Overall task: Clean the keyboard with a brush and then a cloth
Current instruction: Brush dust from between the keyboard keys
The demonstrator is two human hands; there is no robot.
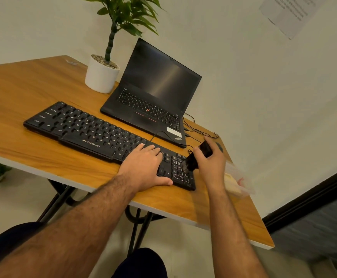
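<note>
Black Zebronics keyboard (95, 131) lies on the wooden desk (23, 93), long axis running 10 to 4 o'clock. Left hand (145, 167) rests flat on its right-hand keys, fingers straight, holding nothing. Right hand (211, 163) grips a black brush (195, 159), bristles down on the numpad at the 4 o'clock end. Unbrushed keys likely stretch toward 10 o'clock from the bristles. Pale cloth (237, 183), blurred, lies at 3 o'clock of the right wrist.
</note>
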